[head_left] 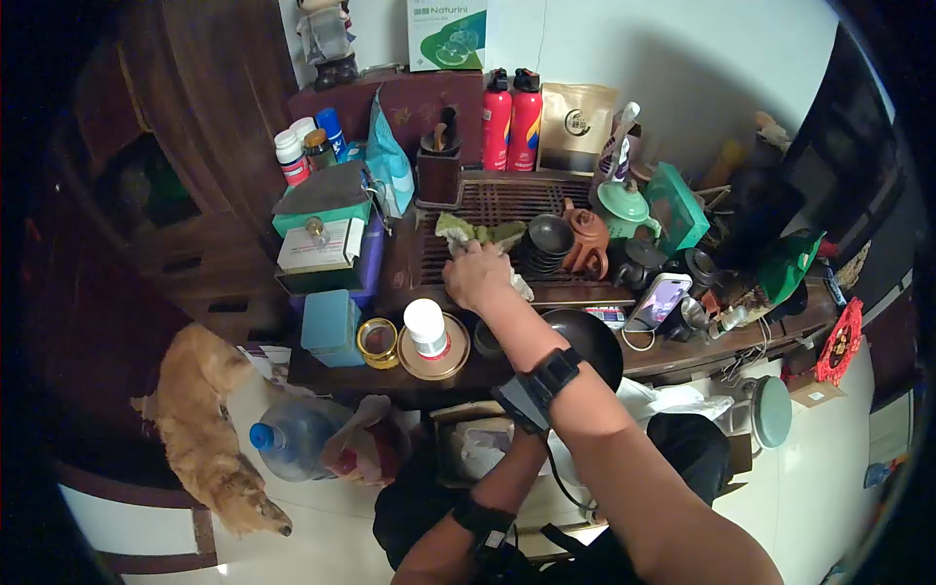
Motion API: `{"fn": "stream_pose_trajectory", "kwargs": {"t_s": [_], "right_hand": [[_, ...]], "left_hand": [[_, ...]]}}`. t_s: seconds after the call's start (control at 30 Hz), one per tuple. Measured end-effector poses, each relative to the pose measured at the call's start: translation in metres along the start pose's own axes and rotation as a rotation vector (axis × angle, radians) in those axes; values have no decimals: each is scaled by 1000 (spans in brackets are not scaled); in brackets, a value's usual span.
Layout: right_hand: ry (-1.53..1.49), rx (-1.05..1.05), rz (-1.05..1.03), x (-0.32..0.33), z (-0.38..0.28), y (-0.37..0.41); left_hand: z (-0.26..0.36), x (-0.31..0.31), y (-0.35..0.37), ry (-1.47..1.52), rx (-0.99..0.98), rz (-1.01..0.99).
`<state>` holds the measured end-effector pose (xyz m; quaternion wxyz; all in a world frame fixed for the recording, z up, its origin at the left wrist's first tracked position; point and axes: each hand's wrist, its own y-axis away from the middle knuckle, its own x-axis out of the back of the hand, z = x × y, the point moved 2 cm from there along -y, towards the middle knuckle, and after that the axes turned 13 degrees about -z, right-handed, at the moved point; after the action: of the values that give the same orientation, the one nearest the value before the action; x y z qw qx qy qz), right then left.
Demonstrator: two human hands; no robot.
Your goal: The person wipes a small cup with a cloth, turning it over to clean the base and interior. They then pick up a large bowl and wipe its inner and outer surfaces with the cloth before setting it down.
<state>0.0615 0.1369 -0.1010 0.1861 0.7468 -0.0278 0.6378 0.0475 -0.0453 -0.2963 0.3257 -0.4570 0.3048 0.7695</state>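
My right hand (478,275) is pressed down on a crumpled green and white cloth (505,234) on the slatted wooden tea tray (478,200). Its fingers are closed over the cloth. Just right of it stands a stack of dark cups (548,244), beside a reddish-brown clay teapot (585,239). A pale green teapot (626,205) is behind that. My left hand (525,456) is low in front of the table edge, partly under my right forearm; its fingers are hidden.
A white bottle (426,327) stands on a round lid (435,367) at the front edge. A phone (660,301) leans at the right near dark pots. Two red cans (511,122) stand behind the tray. A dog (210,419) lies on the floor beside a large water bottle (297,439).
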Motion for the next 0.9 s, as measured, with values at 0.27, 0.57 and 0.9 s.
{"fn": "stream_pose_trajectory", "kwargs": {"t_s": [0.27,0.57,0.9], "right_hand": [[6,6,-66,2,8,-44],[4,260,23,-4,2,-37],[-59,404,-7,6,-29,-69]], "left_hand": [[1,12,-3,-68,-120,1],[-28,57,-18,-162,-68,69],[18,-18,13,-31,62,54]]}}
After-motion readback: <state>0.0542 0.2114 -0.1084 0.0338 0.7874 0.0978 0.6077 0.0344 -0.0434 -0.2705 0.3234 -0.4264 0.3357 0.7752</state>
